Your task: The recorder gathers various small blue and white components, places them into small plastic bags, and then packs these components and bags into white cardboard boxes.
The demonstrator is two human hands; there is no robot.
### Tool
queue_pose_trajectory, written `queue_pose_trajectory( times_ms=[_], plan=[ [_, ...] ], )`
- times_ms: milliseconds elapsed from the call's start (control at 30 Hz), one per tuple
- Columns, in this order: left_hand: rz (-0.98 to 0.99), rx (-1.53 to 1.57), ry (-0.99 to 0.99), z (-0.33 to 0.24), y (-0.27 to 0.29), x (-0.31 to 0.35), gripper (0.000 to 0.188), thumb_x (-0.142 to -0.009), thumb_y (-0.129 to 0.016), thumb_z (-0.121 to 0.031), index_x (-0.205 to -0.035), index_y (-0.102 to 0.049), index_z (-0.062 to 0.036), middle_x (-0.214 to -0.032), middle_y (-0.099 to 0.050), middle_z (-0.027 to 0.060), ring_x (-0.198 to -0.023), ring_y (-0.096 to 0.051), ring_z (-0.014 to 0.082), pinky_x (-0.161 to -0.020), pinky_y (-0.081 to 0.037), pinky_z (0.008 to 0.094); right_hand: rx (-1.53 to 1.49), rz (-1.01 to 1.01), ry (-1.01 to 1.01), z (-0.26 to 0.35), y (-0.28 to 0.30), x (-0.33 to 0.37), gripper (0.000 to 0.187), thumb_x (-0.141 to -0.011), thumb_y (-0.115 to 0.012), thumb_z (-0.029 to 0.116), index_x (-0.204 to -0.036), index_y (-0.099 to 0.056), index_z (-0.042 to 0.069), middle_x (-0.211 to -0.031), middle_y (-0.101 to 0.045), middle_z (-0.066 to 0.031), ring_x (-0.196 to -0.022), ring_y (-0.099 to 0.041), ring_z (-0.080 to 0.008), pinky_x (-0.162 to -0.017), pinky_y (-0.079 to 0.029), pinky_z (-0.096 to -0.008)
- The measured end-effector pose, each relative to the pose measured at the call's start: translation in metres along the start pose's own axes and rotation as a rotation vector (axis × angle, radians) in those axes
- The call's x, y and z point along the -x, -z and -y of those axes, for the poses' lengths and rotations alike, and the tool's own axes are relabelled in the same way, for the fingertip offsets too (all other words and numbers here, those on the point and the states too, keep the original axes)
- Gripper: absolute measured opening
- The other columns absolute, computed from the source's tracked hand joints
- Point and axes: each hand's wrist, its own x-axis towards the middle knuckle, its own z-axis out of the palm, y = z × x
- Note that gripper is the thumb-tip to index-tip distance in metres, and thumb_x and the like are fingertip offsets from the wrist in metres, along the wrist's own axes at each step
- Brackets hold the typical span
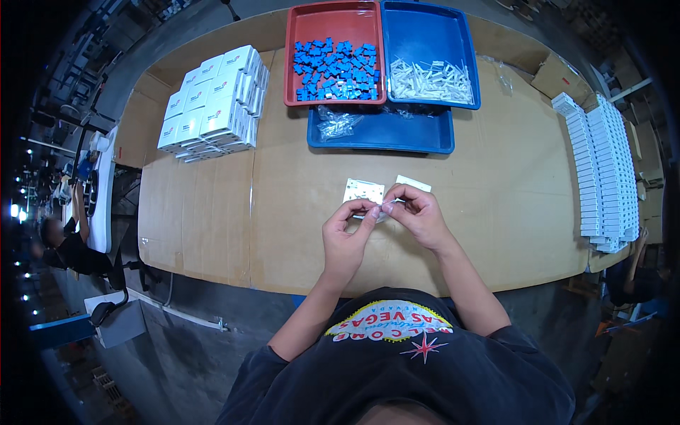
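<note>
Over the cardboard-covered table, my left hand (346, 239) and my right hand (423, 218) meet fingertip to fingertip. Each is closed in a pinch on something small and pale that the fingers mostly hide; its kind cannot be made out. Just beyond my left fingers lies a flat white square piece (363, 188) with small dark marks or holes, partly covered by the hand. A second white piece (414, 183) shows behind my right hand, its near part hidden.
A red tray (334, 13) of small blue parts and a blue tray (425, 18) of slim white parts rest on a lower blue tray (382, 138) with clear bags. White boxes (212, 103) stand stacked left; white pieces (602, 170) stand in rows right. Another person (78, 248) sits far left.
</note>
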Motion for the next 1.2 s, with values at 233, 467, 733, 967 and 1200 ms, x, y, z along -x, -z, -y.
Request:
queue_pose_trajectory(
  times_ms=[233,467,733,967,1200],
  plan=[
    [0.010,-0.089,-0.026,0.000,0.002,0.004,0.013,-0.100,-0.072,-0.005,-0.110,-0.070,0.0043,-0.102,-0.072,0.0053,-0.098,-0.065,0.0100,-0.091,-0.052,0.0265,0.104,0.075,0.074,0.005,0.005,-0.002,0.006,-0.100,-0.071,0.003,-0.103,-0.067,-0.001,-0.098,-0.065,-0.0024,-0.097,-0.062,-0.0098,-0.088,-0.050,-0.0278],
    [-0.031,0.038,0.007,0.005,0.003,-0.001,0.014,-0.099,-0.073,-0.004,-0.110,-0.070,0.0050,-0.104,-0.074,0.0065,-0.098,-0.067,0.0110,-0.092,-0.053,0.0267,0.048,0.058,0.013,-0.002,0.008,-0.007,0.008,-0.100,-0.071,0.004,-0.105,-0.068,-0.001,-0.103,-0.068,-0.0028,-0.098,-0.063,-0.0089,-0.087,-0.051,-0.0269],
    [0.021,0.018,0.053,0.004,0.007,0.000,0.012,-0.099,-0.073,-0.004,-0.108,-0.073,0.0030,-0.103,-0.074,0.0058,-0.097,-0.066,0.0106,-0.089,-0.052,0.0262,-0.016,0.050,-0.044,-0.008,0.004,-0.001,0.008,-0.100,-0.070,0.004,-0.108,-0.068,0.000,-0.106,-0.068,-0.0015,-0.099,-0.064,-0.0070,-0.087,-0.052,-0.0242],
    [0.051,-0.024,0.074,0.005,0.017,0.001,0.008,-0.099,-0.072,-0.004,-0.104,-0.072,0.0026,-0.103,-0.075,0.0070,-0.098,-0.067,0.0109,-0.090,-0.052,0.0270,0.127,0.085,0.009,0.000,0.002,-0.004,0.005,-0.096,-0.073,0.001,-0.100,-0.069,0.001,-0.098,-0.067,-0.0021,-0.095,-0.061,-0.0093,-0.084,-0.049,-0.0274],
    [0.097,-0.034,0.048,-0.006,0.029,-0.008,0.008,-0.099,-0.072,-0.005,-0.104,-0.072,0.0017,-0.104,-0.076,0.0076,-0.100,-0.067,0.0121,-0.093,-0.051,0.0279,0.123,0.162,0.057,0.017,0.003,-0.012,0.005,-0.094,-0.075,0.004,-0.096,-0.077,0.000,-0.096,-0.073,-0.0054,-0.094,-0.065,-0.0132,-0.088,-0.050,-0.0297]
  ],
)
